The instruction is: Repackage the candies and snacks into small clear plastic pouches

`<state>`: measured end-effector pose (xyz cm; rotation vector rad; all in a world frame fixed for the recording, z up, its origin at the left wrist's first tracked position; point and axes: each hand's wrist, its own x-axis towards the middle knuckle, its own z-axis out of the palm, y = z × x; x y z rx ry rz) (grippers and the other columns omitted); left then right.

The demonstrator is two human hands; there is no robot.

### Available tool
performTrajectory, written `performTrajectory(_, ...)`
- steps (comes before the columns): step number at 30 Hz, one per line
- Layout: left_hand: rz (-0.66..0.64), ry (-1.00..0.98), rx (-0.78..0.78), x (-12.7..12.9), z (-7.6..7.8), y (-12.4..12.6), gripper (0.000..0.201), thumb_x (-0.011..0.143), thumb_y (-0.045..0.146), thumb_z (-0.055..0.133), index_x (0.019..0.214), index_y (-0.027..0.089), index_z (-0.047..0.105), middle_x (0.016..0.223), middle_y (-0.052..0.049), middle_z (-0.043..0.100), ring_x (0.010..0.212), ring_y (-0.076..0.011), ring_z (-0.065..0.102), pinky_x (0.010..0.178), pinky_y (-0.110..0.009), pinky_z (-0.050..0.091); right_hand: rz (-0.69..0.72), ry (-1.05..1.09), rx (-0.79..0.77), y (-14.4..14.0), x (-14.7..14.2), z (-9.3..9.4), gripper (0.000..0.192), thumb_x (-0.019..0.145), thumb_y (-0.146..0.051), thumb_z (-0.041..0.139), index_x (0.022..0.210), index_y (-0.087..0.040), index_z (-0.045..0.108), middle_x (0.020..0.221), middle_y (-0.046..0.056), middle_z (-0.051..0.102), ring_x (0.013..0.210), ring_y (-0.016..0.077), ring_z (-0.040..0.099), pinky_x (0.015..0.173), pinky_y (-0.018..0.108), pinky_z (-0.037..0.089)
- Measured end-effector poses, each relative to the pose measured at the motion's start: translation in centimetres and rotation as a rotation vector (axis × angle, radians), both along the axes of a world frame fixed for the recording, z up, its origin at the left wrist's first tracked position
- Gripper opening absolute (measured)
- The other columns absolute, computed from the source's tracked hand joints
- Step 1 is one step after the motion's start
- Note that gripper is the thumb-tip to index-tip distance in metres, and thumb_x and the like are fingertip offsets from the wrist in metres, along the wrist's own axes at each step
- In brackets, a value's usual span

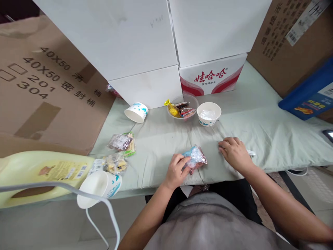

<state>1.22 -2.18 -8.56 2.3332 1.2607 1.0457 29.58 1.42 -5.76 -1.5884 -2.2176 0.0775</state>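
My left hand (178, 171) has its fingers closed on the near left edge of a clear snack packet (199, 156) with blue print and reddish-brown contents. The packet lies on the cloth near the table's front edge; there may be more than one packet in this small pile. To the right, my right hand (236, 155) rests low over the cloth, fingers curled and thumb drawn in. Its fingertips are partly hidden, so what they pinch does not show. Just beyond that wrist lies a small white object (251, 152).
Behind stand a clear bowl (186, 116) of wrapped snacks, a paper bowl (208, 113) with clear plastic, and a tipped paper cup (137, 113). At left are snack packets (121, 141), another paper cup (113, 184), a yellow jug (52, 166) and a cable (110, 206). Boxes (213, 78) line the back.
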Motion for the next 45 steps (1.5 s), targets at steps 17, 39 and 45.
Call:
performTrajectory(17,0.623,-0.667,-0.223,-4.1,-1.1,1.4,0.011,0.085,0.031,0.055,0.089,0.021,0.050,0.088,-0.002,0.059,0.084,-0.0151,0.060,0.078,-0.028,0.049,-0.087,0.589,-0.189,-0.6,-1.2,0.0,0.014,0.089,-0.033,0.051,0.090,-0.021,0.059,0.074,0.002,0.066,0.062,0.0170,0.060,0.058,0.030,0.048)
performTrajectory(39,-0.202,0.472,-0.107,-1.3,5.0,-4.5,0.014,0.090,0.018,0.055,0.078,0.022,0.061,0.074,-0.002,0.058,0.076,-0.0195,0.056,0.064,-0.032,0.048,0.701,0.051,-0.162,-5.4,-1.4,4.2,0.024,0.096,-0.015,0.041,0.088,-0.019,0.063,0.089,0.008,0.064,0.091,0.0208,0.056,0.080,0.035,0.045)
performTrajectory(45,-0.060,0.419,-0.136,0.6,4.6,-3.3,0.009,0.092,0.022,0.052,0.096,0.020,0.060,0.095,-0.006,0.062,0.086,-0.0204,0.059,0.075,-0.036,0.053,0.560,-0.106,-0.358,-6.0,-3.0,2.8,0.022,0.097,-0.030,0.047,0.084,-0.019,0.060,0.080,0.003,0.064,0.068,0.0160,0.060,0.062,0.028,0.042)
